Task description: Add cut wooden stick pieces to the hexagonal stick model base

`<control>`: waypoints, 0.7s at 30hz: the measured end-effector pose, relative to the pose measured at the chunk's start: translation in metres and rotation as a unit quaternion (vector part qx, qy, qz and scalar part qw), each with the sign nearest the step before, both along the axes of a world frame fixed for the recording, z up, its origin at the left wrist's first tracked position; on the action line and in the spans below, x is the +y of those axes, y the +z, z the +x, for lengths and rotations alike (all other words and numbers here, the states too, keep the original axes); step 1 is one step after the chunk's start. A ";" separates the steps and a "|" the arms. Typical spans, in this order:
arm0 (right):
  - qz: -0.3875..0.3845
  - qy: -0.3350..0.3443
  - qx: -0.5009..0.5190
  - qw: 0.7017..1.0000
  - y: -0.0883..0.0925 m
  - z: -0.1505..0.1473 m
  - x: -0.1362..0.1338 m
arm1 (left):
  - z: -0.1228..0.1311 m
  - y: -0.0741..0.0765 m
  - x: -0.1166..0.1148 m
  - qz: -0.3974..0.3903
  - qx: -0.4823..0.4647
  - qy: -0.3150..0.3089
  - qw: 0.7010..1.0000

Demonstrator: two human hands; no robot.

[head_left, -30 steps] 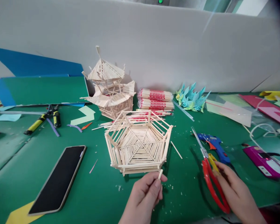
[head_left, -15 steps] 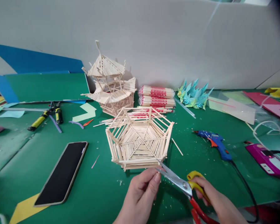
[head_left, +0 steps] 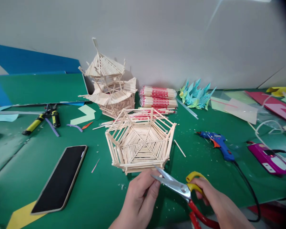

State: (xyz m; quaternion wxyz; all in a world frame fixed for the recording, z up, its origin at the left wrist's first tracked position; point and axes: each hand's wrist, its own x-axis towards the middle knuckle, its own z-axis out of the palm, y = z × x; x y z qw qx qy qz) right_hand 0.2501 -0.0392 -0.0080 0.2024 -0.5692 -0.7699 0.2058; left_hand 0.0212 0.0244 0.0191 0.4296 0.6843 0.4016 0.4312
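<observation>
In front of the wooden-stick frame [head_left: 116, 159], my left hand [head_left: 139, 198] pinches a wooden stick [head_left: 160, 176]; only its pale tip shows, the rest being hidden by my fingers. My right hand [head_left: 212, 195] is wrapped round the yellow-and-red handles of a pair of scissors [head_left: 175, 187]. The scissor blades are parted and lie around the stick tip, right at my left fingertips. The frame is a shallow many-sided bowl shape with a radiating stick floor. It rests on the green table [head_left: 105, 197], just beyond both hands.
A stick pagoda [head_left: 109, 95] stands behind, beside bundled sticks [head_left: 158, 95] and folded blue paper [head_left: 196, 95]. A blue glue gun [head_left: 216, 143] and purple power strip [head_left: 269, 159] lie right. A phone [head_left: 59, 178] and yellow-handled pliers [head_left: 39, 121] lie left.
Both hands and the scissors have shifted slightly left in view, and the blades now reach around the stick tip. The whole scene has also moved a little left with the camera.
</observation>
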 end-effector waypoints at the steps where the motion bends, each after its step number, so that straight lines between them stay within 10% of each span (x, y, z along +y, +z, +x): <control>1: 0.000 -0.003 -0.002 1.000 0.000 -0.001 0.000 | 0.000 -0.001 0.001 0.009 0.002 0.000 1.000; 10: -0.012 -0.010 -0.011 1.000 -0.001 -0.005 0.000 | -0.001 -0.001 0.002 0.023 -0.017 0.001 1.000; 15: -0.029 -0.042 0.016 0.999 0.000 -0.007 0.000 | 0.002 -0.001 -0.003 -0.093 -0.095 0.013 0.991; 21: -0.113 -0.094 0.275 0.950 -0.001 -0.021 0.009 | 0.006 0.007 0.003 -0.386 -0.426 0.044 0.817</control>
